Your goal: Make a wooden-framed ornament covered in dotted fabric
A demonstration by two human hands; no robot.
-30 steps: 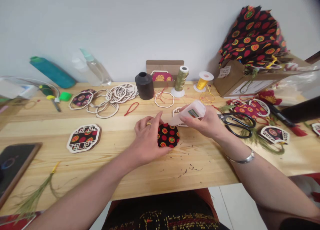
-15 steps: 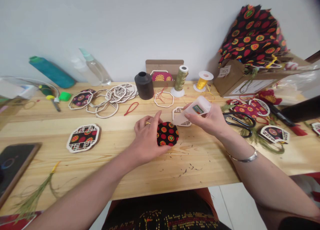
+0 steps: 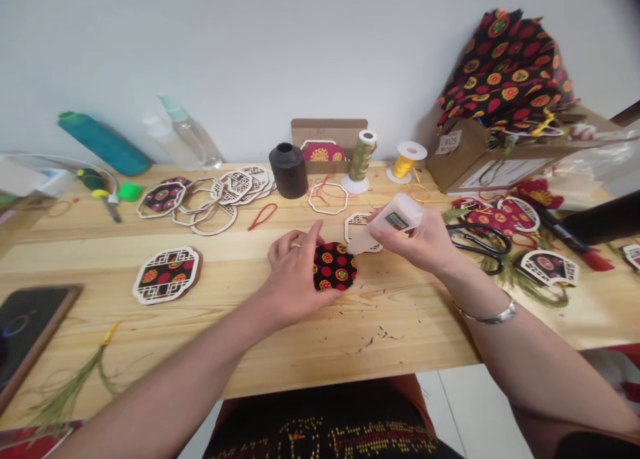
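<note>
My left hand (image 3: 293, 272) lies on the left side of a round black fabric piece with red and yellow dots (image 3: 339, 267), fingers pressed down on it on the wooden table (image 3: 320, 339). My right hand (image 3: 425, 240) grips a small white glue bottle (image 3: 393, 220), tilted with its tip pointing down and left, just above the fabric piece's right edge. A cut-out wooden frame (image 3: 361, 231) lies partly hidden behind the bottle.
A finished framed piece (image 3: 167, 274) lies at left, several wooden frames (image 3: 220, 196) behind. A black thread cone (image 3: 289, 170), green spool (image 3: 362, 158) and yellow spool (image 3: 407, 160) stand at the back. Scissors (image 3: 477, 244) and a cardboard box with fabric (image 3: 500, 112) are at right. A dark tablet (image 3: 27, 329) lies at left.
My right hand has lifted the glue bottle slightly up and to the right. My left hand stays on the fabric piece.
</note>
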